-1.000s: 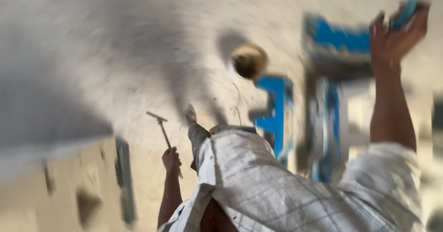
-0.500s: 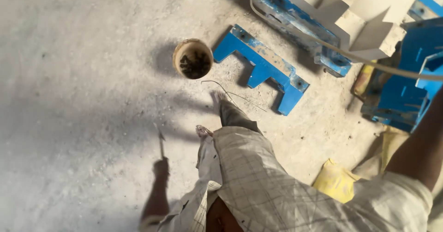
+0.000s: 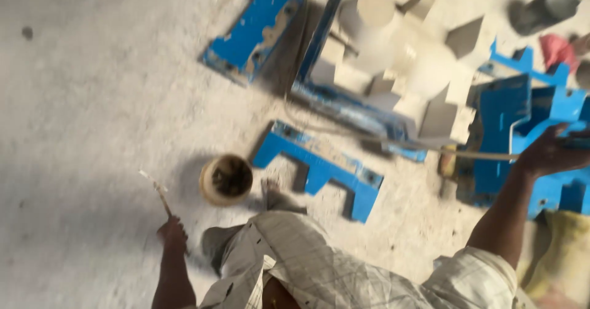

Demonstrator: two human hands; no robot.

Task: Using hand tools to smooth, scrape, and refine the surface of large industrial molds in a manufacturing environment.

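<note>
My left hand (image 3: pixel 172 234) hangs low at the left, closed around a thin-handled tool (image 3: pixel 157 189) whose pale head points up and away over the concrete floor. My right hand (image 3: pixel 547 152) reaches out to the right and grips the edge of a blue metal mould part (image 3: pixel 510 109). A small round bucket (image 3: pixel 226 178) with dark contents stands on the floor just right of the tool. My checked shirt fills the bottom of the view. The picture is blurred.
A blue U-shaped metal bracket (image 3: pixel 319 164) lies beside the bucket, near my foot (image 3: pixel 273 198). A flat blue plate (image 3: pixel 252 32) lies farther off. Pale cast blocks (image 3: pixel 393 57) sit in a blue frame. Yellow cloth (image 3: pixel 559 253) and red cloth (image 3: pixel 556 49) lie at the right.
The view has swung down and leftward over the floor. My right arm has come down from overhead onto the blue mould part. The left hand still holds the tool.
</note>
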